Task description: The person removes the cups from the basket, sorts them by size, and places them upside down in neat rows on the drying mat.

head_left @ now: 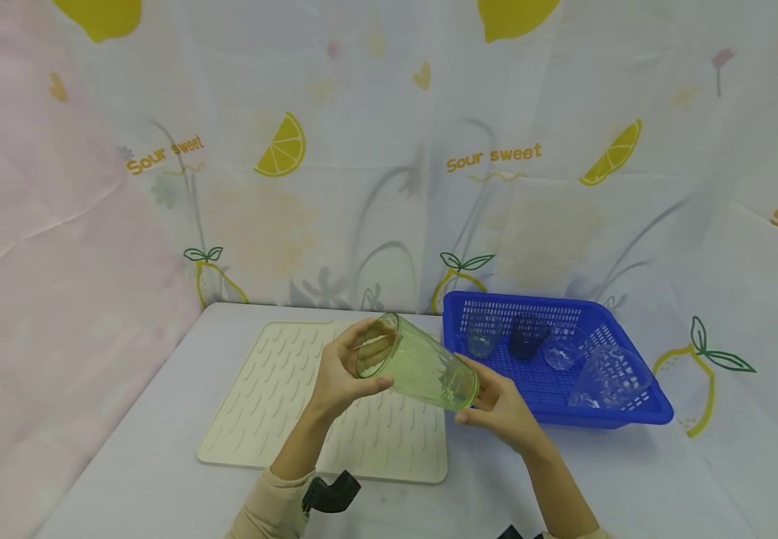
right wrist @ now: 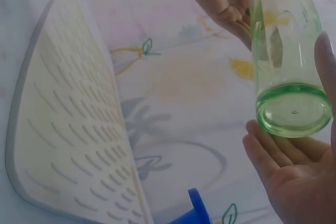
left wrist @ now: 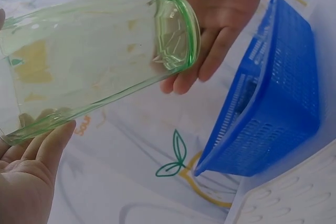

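A clear green drinking glass (head_left: 425, 368) is held tilted in the air, its open mouth up to the left and its thick base down to the right. My left hand (head_left: 347, 374) grips it near the rim, thumb in front and fingers behind. At the base end, my right hand (head_left: 502, 410) holds it between thumb and fingers. The right wrist view shows the round glass base (right wrist: 294, 111) with the right fingers (right wrist: 273, 150) spread beneath it. Below the glass lies a cream drying mat (head_left: 274, 397) with raised ridges.
To the right stands a blue perforated basket (head_left: 456, 303) with several glasses in it, among them a dark tumbler (head_left: 529, 337) and a large clear glass (head_left: 607, 378). A lemon-printed cloth (head_left: 375, 224) hangs behind the white table (head_left: 153, 449).
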Demonstrator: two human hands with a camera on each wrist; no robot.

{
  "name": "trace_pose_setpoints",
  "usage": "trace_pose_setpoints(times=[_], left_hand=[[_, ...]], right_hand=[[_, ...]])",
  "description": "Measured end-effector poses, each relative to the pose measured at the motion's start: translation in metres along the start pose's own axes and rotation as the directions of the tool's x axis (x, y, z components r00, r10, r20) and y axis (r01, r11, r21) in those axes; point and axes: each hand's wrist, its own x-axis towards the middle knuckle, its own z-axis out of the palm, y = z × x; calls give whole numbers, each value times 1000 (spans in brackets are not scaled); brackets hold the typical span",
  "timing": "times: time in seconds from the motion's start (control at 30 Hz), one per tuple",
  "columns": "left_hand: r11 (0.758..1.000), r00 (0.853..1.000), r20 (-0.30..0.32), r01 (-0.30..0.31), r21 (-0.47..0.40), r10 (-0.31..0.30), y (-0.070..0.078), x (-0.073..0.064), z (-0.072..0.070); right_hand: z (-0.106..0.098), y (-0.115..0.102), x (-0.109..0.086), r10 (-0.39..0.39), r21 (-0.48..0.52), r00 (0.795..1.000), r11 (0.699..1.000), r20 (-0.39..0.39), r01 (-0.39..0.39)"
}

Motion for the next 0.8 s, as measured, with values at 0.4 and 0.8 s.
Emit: trace_pose_setpoints(times=[0.4,0.8], left_hand=[[999,1000,8,27,-18,-27,-2,-5,-2],[959,970,48,226,171,-237,2,-13,-10]], right_hand=[[6,3,2,63,88,994,995,-84,-56],[-6,-3,0,-47,92,992,994,-118,59]])
